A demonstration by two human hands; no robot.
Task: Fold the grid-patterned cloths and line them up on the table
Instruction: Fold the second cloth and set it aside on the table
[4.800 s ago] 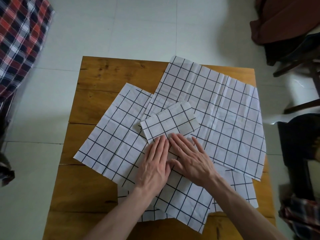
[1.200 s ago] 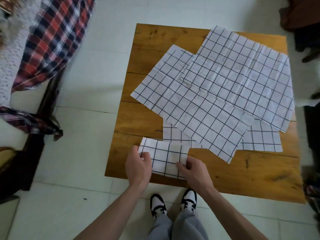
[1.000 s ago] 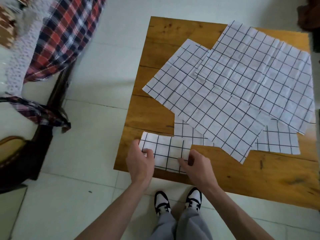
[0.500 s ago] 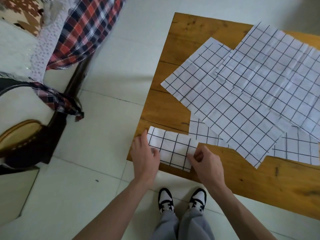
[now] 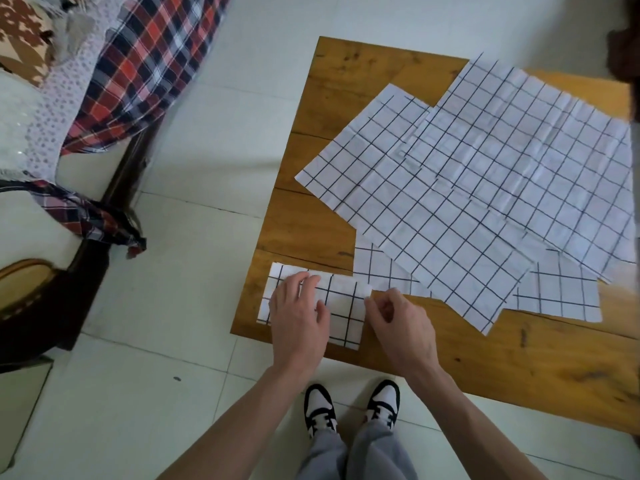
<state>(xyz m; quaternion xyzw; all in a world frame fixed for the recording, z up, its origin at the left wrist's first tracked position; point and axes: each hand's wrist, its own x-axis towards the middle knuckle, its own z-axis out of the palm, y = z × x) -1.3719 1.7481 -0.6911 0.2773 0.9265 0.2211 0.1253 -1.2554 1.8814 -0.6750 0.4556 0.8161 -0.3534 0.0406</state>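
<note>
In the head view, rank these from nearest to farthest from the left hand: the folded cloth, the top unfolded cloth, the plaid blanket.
From the left hand:
1. Folded cloth, under its fingers at the table's near-left corner.
2. Top unfolded cloth, far right of the table.
3. Plaid blanket, far left, off the table.

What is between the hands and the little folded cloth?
Nothing visible. The left hand rests flat on the folded cloth at the near left corner of the table, and the right hand pinches the cloth's right edge. The unfolded cloths lie farther back, out of the way.
</note>
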